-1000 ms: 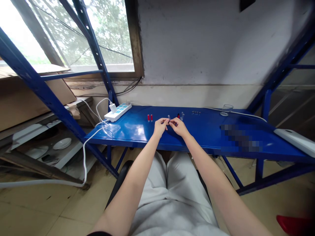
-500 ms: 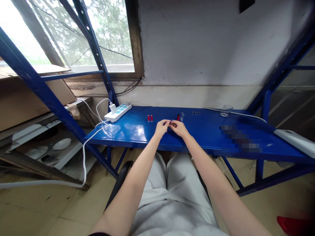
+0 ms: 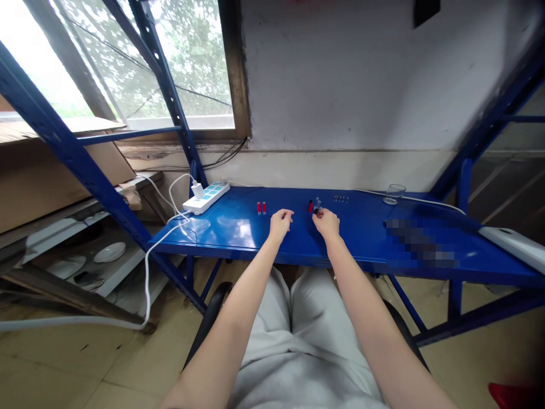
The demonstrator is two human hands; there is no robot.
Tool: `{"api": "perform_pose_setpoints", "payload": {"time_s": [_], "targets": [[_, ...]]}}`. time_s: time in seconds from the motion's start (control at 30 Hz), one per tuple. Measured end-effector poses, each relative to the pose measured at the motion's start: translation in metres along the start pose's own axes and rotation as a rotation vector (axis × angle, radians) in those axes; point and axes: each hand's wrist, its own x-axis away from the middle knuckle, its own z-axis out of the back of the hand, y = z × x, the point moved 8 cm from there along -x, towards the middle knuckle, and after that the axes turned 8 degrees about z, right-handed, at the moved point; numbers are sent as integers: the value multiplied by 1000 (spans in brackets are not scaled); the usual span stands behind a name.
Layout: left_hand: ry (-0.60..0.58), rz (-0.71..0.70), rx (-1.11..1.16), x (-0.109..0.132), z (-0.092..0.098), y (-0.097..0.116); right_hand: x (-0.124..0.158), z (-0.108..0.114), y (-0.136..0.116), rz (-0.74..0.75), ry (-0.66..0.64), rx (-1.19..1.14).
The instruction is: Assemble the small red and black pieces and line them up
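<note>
My left hand (image 3: 280,224) hovers over the front of the blue table (image 3: 357,233), fingers loosely bent and a little apart, with nothing visible between them. To its right, my right hand (image 3: 327,222) is closed, its fingertips pinching a small dark piece (image 3: 315,211) mostly covered by the fingers. Just beyond those fingertips stands a small red and black cylinder (image 3: 310,205). Beside it is a small clear plastic part (image 3: 318,202), partly behind my hand. Left of my left hand, two small red cylinders with pale ends (image 3: 261,208) stand side by side.
Several tiny metal pieces (image 3: 341,199) lie in a row at the back. A clear glass (image 3: 394,193) stands further right, near a blurred-out dark object (image 3: 419,241) and a white device (image 3: 513,247). A power strip (image 3: 206,197) with white cables occupies the left end.
My hands were together over a small object; they have come apart. My right hand has moved right with a small dark piece, towards the red and black cylinder. The left stays about where it was.
</note>
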Motion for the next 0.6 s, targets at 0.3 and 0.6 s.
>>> {"api": "perform_pose_setpoints", "payload": {"time_s": [0.3, 0.6], "targets": [[-15, 22, -20, 1, -2, 0, -10, -10, -11, 71, -75, 52], [-15, 21, -56, 0, -2, -1, -12, -13, -13, 51, -160, 134]]}}
